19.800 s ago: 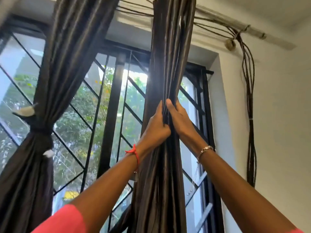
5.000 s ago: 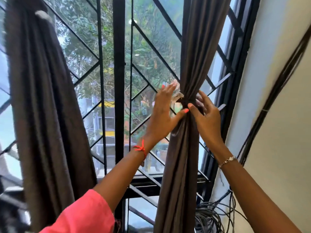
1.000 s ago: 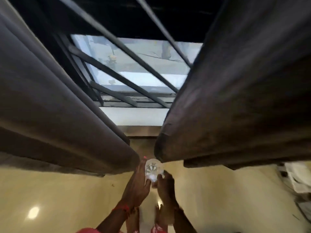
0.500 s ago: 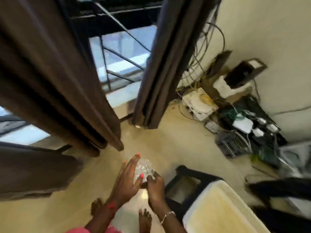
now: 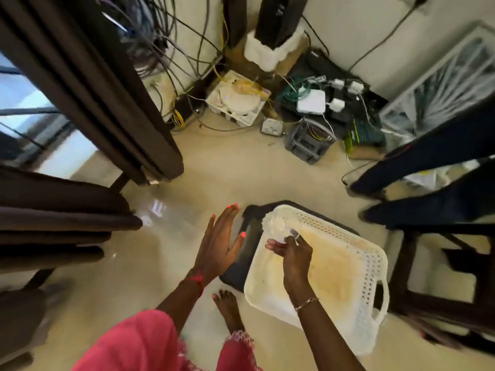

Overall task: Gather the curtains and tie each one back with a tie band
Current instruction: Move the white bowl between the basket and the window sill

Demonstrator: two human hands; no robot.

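Floor [image 5: 235, 178]: glossy cream tile with one bright reflected patch. Window [image 5: 24, 95] at left, daylight coming in. Off-white wall [image 5: 356, 30] at top. In the corner below are tangled cables [image 5: 171, 44] and a white box [image 5: 312, 103] (type unclear). Black stool [image 5: 235, 271] centre. Dark wooden frame [image 5: 400, 263] right.

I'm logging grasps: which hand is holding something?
The right hand, the one with the bracelet, pinches a white fluffy bundle over the white basket; the left hand is spread open and empty.
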